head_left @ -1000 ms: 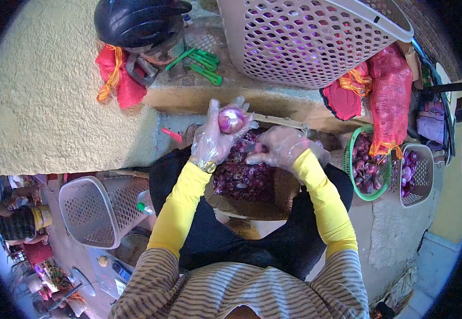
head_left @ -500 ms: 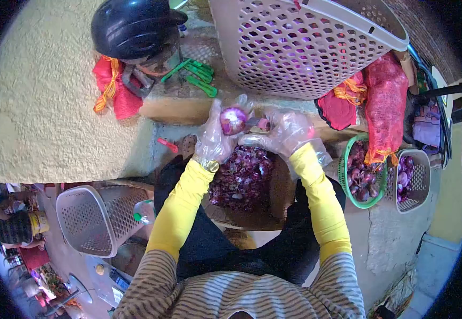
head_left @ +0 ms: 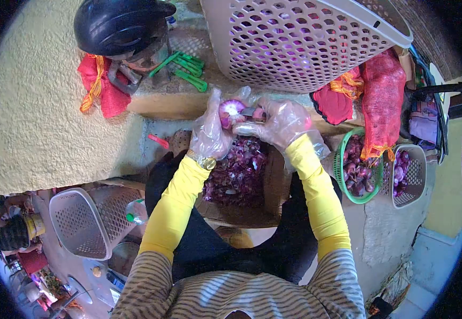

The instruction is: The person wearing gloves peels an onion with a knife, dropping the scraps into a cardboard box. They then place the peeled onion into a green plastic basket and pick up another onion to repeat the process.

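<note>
- My gloved left hand grips a purple onion.
- My right hand, just beside it, is closed around a small knife, blade at the onion.
- Below both hands, onion skins lie heaped.

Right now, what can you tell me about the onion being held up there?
The onion looks round and firm, with purple sides and a whitish patch on the face turned toward the camera. The left hand, in a thin clear plastic glove, holds it up near the far end of the purple peelings. A small blade in the right hand is at its right side; whether it cuts in is too small to tell. Its underside is hidden.
</note>
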{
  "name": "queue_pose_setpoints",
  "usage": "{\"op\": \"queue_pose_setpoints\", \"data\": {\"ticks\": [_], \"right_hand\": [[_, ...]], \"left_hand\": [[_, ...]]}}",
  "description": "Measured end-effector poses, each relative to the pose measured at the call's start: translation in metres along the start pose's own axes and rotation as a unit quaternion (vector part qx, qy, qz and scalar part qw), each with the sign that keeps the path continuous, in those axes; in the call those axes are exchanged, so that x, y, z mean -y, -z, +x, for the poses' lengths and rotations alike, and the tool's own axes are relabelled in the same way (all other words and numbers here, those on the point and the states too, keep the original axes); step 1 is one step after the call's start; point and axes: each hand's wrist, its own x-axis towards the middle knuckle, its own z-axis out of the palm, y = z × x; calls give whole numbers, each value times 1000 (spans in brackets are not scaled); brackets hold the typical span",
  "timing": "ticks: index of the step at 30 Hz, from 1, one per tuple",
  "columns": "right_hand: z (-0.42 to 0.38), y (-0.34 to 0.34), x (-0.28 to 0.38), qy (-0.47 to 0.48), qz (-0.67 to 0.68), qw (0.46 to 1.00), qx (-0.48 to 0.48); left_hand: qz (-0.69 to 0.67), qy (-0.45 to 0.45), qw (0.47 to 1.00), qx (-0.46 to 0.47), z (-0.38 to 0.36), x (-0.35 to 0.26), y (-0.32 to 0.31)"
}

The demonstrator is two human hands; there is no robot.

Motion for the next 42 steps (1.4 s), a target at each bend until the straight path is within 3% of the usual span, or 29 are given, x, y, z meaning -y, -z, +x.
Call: {"op": "queue_pose_setpoints", "data": {"ticks": [1, 3, 4, 6, 19, 21, 22, 24, 25, 27, 28, 30, 31, 32, 33, 36, 37, 39, 40, 42], "right_hand": [[0, 3, 2, -3, 5, 1000, 5], [1, 2, 3, -5, 10, 1000, 12], [1, -1, 1, 5, 15, 1000, 4], [3, -2, -1, 15, 20, 1000, -3], [7, -7, -4, 12, -6, 999, 45], [8, -7, -3, -1, -12, 998, 56], [8, -8, -4, -5, -9, 998, 62], [9, -10, -5, -10, -6, 998, 69], [8, -12, -5, -11, -4, 998, 67], [8, -11, -4, -13, -1, 998, 66], [8, -10, -4, -13, 15, 997, 72], [8, -9, -5, -12, 33, 996, 76], [9, -10, -7, -7, 27, 996, 90], [8, -11, -8, -2, 20, 994, 105], [7, -12, -9, -2, 20, 994, 105], [3, -11, -5, 22, -13, 996, 86], [2, -2, -1, 16, 10, 997, 75], [2, 4, 3, 10, 34, 997, 65], [2, 4, 5, 6, 45, 998, 50], [2, 9, 8, 1, 57, 998, 35]], "left_hand": [[0, 0, 1000, -1, 3, 3, 5], [221, -108, 969, -30, 8, 10, 13], [220, -108, 969, -30, 7, 8, 12], [18, 4, 1000, -8, 4, 1, 10], [39, -16, 999, 10, 7, 2, 14], [272, -149, 951, 12, -3, 3, 13], [383, -212, 899, 13, -9, 4, 11], [579, -326, 747, 15, -16, 3, 10], [580, -326, 747, 15, -17, 1, 12], [725, -324, 606, -49, -19, -4, 13], [725, -324, 605, -49, -21, -6, 9], [770, -227, 592, -77, -28, -10, -1], [770, -228, 591, -77, -15, -4, 9], [444, -173, 877, -56, 8, 6, 27], [33, -86, 995, -24, 14, 6, 19], [-5, -94, 995, 28, -8, 1, 4], [-4, -95, 995, 28, 4, 3, 26], [212, -84, 973, 38, 37, 9, 88], [212, -84, 973, 37, 21, 6, 65], [403, -239, 881, 62, -14, 5, 23]]}}
